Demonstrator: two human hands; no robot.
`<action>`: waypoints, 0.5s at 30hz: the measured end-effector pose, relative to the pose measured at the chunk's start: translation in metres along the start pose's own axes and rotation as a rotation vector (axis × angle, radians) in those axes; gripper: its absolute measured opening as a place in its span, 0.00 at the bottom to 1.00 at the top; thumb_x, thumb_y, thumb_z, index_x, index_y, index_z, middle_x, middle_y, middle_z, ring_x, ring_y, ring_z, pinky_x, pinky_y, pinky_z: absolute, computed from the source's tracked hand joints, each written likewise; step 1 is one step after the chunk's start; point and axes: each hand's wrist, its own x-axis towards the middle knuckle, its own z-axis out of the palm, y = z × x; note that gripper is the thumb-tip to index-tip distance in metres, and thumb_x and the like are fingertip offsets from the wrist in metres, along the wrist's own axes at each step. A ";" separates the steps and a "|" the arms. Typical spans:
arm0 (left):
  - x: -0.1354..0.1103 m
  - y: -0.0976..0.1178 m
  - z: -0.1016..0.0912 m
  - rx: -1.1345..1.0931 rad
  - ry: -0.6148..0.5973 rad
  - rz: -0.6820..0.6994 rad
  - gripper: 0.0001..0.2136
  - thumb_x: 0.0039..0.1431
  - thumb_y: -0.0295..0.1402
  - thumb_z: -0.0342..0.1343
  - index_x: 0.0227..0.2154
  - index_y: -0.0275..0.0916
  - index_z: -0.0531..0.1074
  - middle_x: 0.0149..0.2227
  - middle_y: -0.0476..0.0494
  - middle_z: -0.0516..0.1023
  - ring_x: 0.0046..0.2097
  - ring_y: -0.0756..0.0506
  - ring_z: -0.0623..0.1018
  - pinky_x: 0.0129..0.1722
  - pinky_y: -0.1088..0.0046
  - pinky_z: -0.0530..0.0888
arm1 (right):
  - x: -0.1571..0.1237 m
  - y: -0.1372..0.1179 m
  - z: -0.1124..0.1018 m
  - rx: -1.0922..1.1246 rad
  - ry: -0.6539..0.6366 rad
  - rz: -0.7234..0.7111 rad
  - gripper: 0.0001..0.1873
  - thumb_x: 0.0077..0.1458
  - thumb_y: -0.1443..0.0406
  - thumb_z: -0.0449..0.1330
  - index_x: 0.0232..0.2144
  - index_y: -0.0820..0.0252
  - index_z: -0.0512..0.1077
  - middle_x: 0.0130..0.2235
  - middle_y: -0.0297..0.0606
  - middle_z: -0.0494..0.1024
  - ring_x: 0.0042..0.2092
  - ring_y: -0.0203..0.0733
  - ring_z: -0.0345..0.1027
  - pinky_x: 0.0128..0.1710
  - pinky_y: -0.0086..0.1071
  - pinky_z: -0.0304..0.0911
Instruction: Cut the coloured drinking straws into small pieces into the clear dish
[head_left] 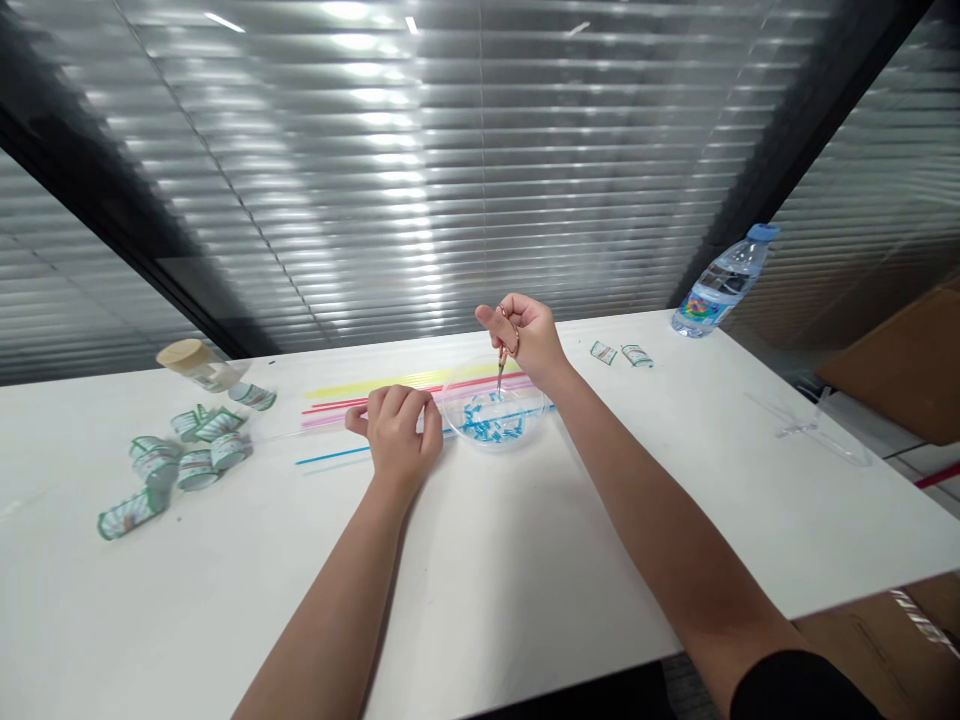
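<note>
My right hand point(527, 335) is closed on small gold scissors point(503, 362) whose tips point down over a clear round dish point(491, 412) holding several short blue straw pieces point(489, 421). My left hand point(398, 427) rests curled on the white table point(480, 560), fingers pressed on a long blue straw point(330, 456) that runs toward the dish. Behind the hands lie yellow, red and pink straws point(360, 392) side by side.
Several rolled green-and-white labels point(180, 455) are scattered at the left beside a cork-lidded jar point(196, 364). Two more labels point(621, 353) lie at the right. A water bottle point(721, 283) stands at the far right corner. A clear plastic piece point(814, 428) lies near the right edge.
</note>
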 end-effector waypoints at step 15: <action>-0.001 0.000 0.001 -0.040 0.022 0.018 0.05 0.55 0.28 0.51 0.25 0.41 0.69 0.28 0.48 0.73 0.39 0.43 0.71 0.42 0.60 0.49 | -0.002 0.001 0.001 -0.011 -0.032 -0.011 0.26 0.42 0.52 0.70 0.18 0.56 0.57 0.12 0.23 0.56 0.19 0.31 0.56 0.16 0.23 0.53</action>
